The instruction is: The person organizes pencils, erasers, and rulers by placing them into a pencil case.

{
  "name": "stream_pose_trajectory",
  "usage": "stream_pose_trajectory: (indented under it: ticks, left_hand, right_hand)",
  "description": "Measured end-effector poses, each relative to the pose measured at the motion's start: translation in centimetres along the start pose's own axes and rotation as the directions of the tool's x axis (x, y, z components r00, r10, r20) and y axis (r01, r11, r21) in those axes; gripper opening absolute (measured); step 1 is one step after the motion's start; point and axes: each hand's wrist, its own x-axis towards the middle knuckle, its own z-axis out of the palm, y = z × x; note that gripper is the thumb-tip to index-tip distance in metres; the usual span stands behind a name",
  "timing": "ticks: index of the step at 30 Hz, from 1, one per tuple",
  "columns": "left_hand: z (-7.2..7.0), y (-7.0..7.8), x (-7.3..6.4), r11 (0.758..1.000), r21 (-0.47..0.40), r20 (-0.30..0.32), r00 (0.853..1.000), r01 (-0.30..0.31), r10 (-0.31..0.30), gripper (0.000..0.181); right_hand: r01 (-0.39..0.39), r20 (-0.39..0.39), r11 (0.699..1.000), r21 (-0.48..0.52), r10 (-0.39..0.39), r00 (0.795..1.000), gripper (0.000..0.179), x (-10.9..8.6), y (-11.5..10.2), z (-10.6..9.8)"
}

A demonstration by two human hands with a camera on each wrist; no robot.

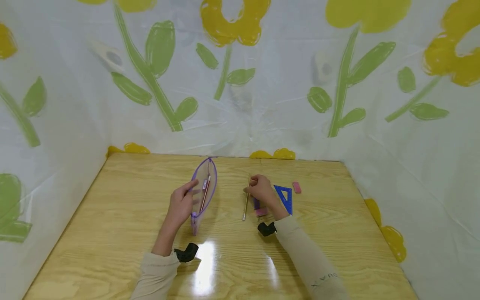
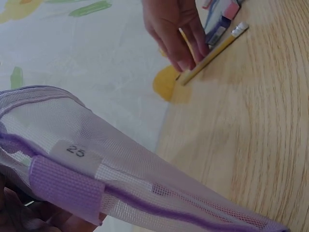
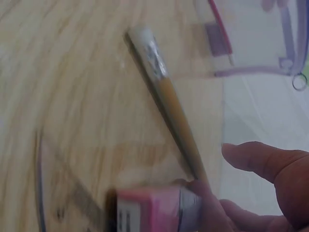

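My left hand (image 1: pixel 181 206) grips the side of a see-through mesh pencil pouch (image 2: pixel 135 150) with purple edging, its mouth spread apart. Inside the pouch lie a dark red pencil (image 1: pixel 205 196) and a small purple-and-white item (image 1: pixel 204 184). To the right, my right hand (image 1: pixel 262 191) reaches down to a yellow pencil (image 1: pixel 245 208) lying on the table. Its fingers touch the pencil near the far end, while the thumb (image 3: pixel 246 157) stands apart from it in the right wrist view. The pencil's white eraser end points toward me.
Beneath the right hand lies a pink eraser with a dark sleeve (image 1: pixel 261 212). A blue set square (image 1: pixel 288 202) and another pink eraser (image 1: pixel 296 187) lie farther right on the wooden table (image 1: pixel 123 216). Flower-patterned sheeting (image 1: pixel 277 104) stands behind and at both sides.
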Motion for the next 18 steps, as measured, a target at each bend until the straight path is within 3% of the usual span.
stream_pose_trajectory:
  ticks: [10, 18]
  left_hand:
    - [-0.1, 0.0, -0.1, 1.0, -0.01, 0.003, 1.0, 0.014, -0.014, 0.049]
    - [-0.1, 0.0, -0.2, 1.0, -0.011, 0.002, 1.0, 0.011, -0.011, 0.049]
  right_hand:
    - [0.025, -0.051, 0.988, -0.149, -0.033, 0.998, 0.06, 0.2, -0.4, 2.2]
    - [0.004, -0.042, 0.993, -0.119, -0.01, 0.999, 0.059, 0.5, -0.4, 1.8]
